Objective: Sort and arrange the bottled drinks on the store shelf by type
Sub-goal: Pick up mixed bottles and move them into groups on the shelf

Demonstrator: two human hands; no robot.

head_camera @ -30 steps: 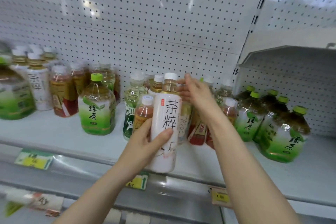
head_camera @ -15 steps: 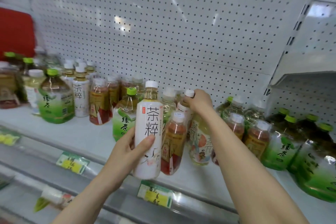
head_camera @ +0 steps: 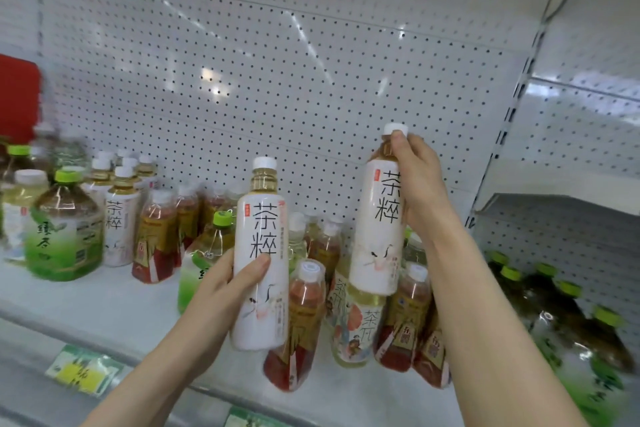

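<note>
The left hand (head_camera: 225,291) is wrapped around the lower half of a tall white bottle (head_camera: 261,253), thumb laid across the front of the label. The bottle is held nearly upright over the front of the shelf (head_camera: 104,302), its base clear of the board. It is slim, with a white screw cap and a clear neck showing pale amber tea. The white sleeve carries two large black Chinese characters, one above the other, a small red seal beside the upper one, and a faint crane drawing lower down.

The right hand (head_camera: 419,184) grips a matching bottle (head_camera: 379,218) at its neck and shoulder, thumb just under the cap. This one hangs higher over the middle of the shelf, lifted above the standing bottles. It leans slightly, and its sleeve has the same characters and crane.

On the shelf below the two held bottles stand red-labelled tea bottles (head_camera: 304,322) and a pale bottle with an illustrated label (head_camera: 353,326), packed close together. Toward the shelf's left end are a large green tea bottle (head_camera: 64,229) with a lime cap and more white-sleeved bottles (head_camera: 119,218). At its right end stand dark bottles with green caps (head_camera: 554,315). A yellow price tag (head_camera: 83,371) sits on the shelf's front lip, and a white pegboard (head_camera: 277,62) rises behind the shelf.
</note>
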